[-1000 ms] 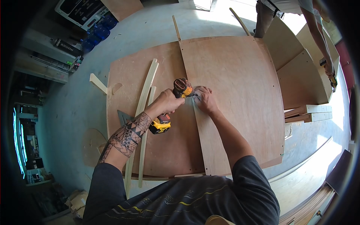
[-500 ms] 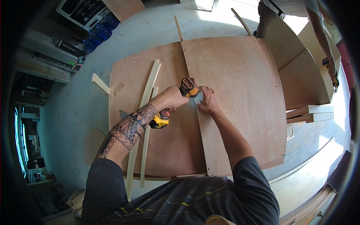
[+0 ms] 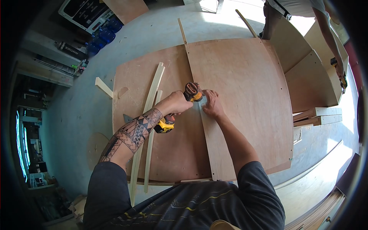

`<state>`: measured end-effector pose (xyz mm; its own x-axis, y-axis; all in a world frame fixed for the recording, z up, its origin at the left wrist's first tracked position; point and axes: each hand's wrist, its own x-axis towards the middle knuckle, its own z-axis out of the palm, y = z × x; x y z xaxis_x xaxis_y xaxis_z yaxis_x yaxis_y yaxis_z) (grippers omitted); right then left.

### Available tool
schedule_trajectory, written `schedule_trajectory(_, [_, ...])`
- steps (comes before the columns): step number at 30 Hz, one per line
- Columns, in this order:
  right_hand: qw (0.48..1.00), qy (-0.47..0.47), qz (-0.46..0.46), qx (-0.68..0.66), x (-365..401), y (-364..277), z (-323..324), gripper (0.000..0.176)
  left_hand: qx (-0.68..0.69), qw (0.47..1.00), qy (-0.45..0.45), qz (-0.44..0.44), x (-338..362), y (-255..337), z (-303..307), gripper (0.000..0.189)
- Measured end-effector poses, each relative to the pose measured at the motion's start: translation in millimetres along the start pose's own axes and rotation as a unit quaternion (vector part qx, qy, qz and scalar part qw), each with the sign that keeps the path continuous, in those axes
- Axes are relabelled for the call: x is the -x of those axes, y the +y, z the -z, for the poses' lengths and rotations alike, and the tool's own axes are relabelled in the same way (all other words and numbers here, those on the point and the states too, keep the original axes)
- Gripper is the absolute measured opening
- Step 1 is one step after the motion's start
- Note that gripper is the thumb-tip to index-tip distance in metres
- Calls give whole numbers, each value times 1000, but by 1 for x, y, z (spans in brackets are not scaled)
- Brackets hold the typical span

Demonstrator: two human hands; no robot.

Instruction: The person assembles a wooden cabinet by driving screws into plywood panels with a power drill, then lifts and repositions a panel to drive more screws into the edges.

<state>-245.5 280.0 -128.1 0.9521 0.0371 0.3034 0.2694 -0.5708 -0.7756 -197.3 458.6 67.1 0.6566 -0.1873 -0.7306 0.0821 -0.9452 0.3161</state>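
Note:
A black and yellow cordless drill (image 3: pixel 193 92) is gripped in my tattooed left hand (image 3: pixel 178 102), its yellow battery (image 3: pixel 165 125) hanging below the wrist. The drill's front end points down at the raised edge of a plywood panel (image 3: pixel 245 103); the bit is hidden. My right hand (image 3: pixel 213 104) rests on that panel beside the drill, fingers curled over a small pale-grey piece (image 3: pixel 203 102) at the edge. What that piece is, I cannot make out. The panel's edge runs beside a lower, darker plywood sheet (image 3: pixel 180 153).
Long wood strips (image 3: pixel 148 115) lie on the lower sheet, left of the drill. At upper right, a co-worker's hand (image 3: pixel 339 72) holds another power tool (image 3: pixel 343 82) beside curved plywood pieces (image 3: pixel 303 82). Blue water jugs (image 3: pixel 105 35) stand at upper left.
The whole view has shifted very slightly. Both hands and the drill keep about the same position against the panel edge.

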Motion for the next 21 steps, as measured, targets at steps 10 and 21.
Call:
schedule_trajectory(10, [1000, -3, -14, -8, -2, -1, 0, 51, 65, 998, -13, 14, -12, -7, -16, 26])
schedule_trajectory(21, [999, 37, 34, -16, -4, 6, -6, 37, 230, 957, 151, -87, 31, -89, -89, 28])
